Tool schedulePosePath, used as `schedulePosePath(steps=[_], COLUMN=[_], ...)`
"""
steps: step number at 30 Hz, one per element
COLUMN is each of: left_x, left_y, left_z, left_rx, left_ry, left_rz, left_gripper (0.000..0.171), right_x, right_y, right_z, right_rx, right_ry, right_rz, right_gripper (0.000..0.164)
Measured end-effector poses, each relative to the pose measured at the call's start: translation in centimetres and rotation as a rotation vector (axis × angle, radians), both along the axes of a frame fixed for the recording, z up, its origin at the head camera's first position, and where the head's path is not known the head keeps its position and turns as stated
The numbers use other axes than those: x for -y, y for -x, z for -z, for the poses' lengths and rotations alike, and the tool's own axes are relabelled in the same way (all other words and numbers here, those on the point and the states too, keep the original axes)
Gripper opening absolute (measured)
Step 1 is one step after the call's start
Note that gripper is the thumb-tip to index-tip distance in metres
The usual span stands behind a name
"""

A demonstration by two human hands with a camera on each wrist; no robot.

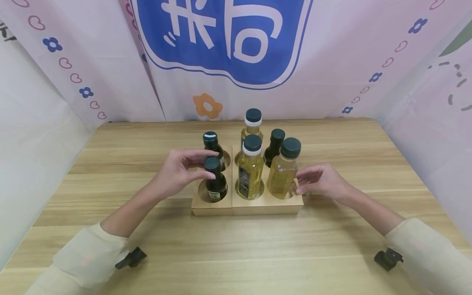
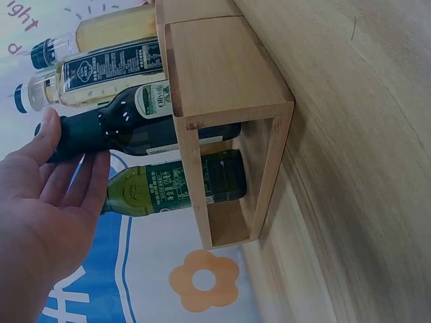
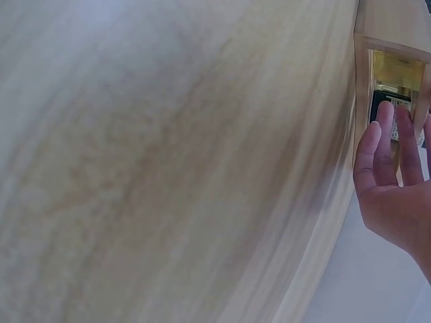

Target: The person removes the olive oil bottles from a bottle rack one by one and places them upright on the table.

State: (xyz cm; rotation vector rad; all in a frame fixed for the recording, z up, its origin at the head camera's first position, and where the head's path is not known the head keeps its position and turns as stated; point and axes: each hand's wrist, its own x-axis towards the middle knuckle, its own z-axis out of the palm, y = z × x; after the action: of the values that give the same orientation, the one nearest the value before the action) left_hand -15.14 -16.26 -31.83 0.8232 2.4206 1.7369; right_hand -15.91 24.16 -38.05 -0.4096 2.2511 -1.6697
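Observation:
My left hand (image 1: 177,170) pinches the neck of a dark green glass bottle (image 1: 215,182) with a dark cap, thumb on the near side and fingers behind. That bottle stands in the front left hole of a wooden rack (image 1: 265,209). Behind it is another dark bottle (image 1: 211,141); the left wrist view shows it as a green labelled bottle (image 2: 158,188). My right hand (image 1: 324,182) is at the rack's right end, fingers extended beside a clear bottle of yellow oil (image 1: 281,176). Whether those fingertips touch the bottle or rack is unclear.
A second clear oil bottle (image 1: 250,176) stands front middle, with another clear bottle (image 1: 253,125) and a dark bottle (image 1: 275,145) behind. The rack's end is open-sided. A printed cloth (image 1: 177,94) hangs behind the wooden table (image 1: 236,254).

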Motion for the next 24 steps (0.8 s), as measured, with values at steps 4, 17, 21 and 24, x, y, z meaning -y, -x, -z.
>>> schedulePosePath(steps=[4, 17, 21, 24], left_x=[-0.1, -0.1, -0.2, -0.2], left_y=[0.0, 0.1, 0.1, 0.1], left_z=[-0.2, -0.8, -1.0, -1.1], left_rx=[0.007, -0.002, -0.002, 0.006], left_ry=[-0.056, -0.194, -0.199, -0.221], left_rz=[-0.020, -0.060, -0.068, -0.061], left_gripper=[0.045, 0.044, 0.045, 0.045], right_x=[0.0, -0.1, 0.0, 0.0], right_y=[0.1, 0.2, 0.2, 0.2], right_z=[0.2, 0.5, 0.2, 0.1], right_rx=[0.001, 0.024, 0.033, 0.039], right_ry=[-0.008, 0.033, 0.042, 0.036], right_rz=[0.006, 0.012, 0.011, 0.010], right_gripper=[0.046, 0.035, 0.036, 0.040])
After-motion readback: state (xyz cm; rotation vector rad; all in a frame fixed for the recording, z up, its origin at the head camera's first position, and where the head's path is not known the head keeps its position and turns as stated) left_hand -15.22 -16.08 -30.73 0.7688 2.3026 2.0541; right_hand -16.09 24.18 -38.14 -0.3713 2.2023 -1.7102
